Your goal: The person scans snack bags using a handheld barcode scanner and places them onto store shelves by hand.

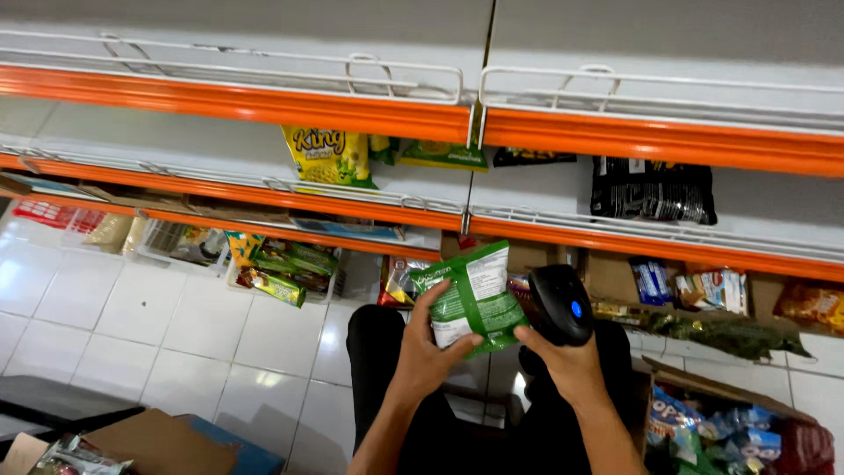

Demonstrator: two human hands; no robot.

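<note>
My left hand (pixel 428 352) grips a green snack packet (pixel 475 295) with a white label, held up in front of the lowest shelf. My right hand (pixel 567 362) holds a black handheld scanner (pixel 559 303) with a small blue light, its head right beside the packet's right edge. Both forearms reach up from the bottom of the view over my dark trousers.
Orange-edged white shelves (pixel 264 104) with wire rails fill the top. On the middle shelf lie a yellow snack bag (pixel 327 157) and a black bag (pixel 651 189). Assorted packets line the bottom shelf. An open cardboard box of snacks (pixel 730 427) stands at right; another box (pixel 158 444) at bottom left.
</note>
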